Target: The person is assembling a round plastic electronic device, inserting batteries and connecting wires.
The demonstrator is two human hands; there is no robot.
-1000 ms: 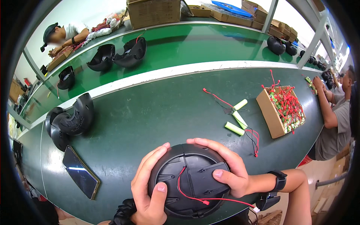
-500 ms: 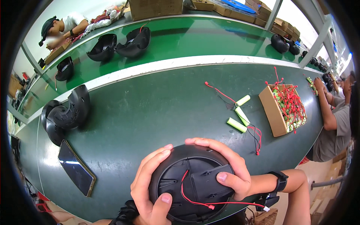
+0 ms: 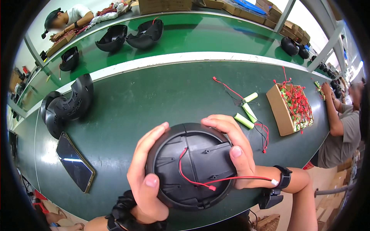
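At the near middle of the dark green tabletop (image 3: 154,96), the round black plastic housing (image 3: 210,163) is grasped between the left hand (image 3: 145,188) and right hand (image 3: 242,159), its seam running near to far (whether it touches the tabletop, I cannot tell). The pale green cylindrical cells (image 3: 249,112) lie far and right, nearer the right hand.

No lettering, label, number or sign legible anywhere in view.

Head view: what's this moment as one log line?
Round shell: held between left hand and right hand; red wires: across it; phone: left; batteries: right
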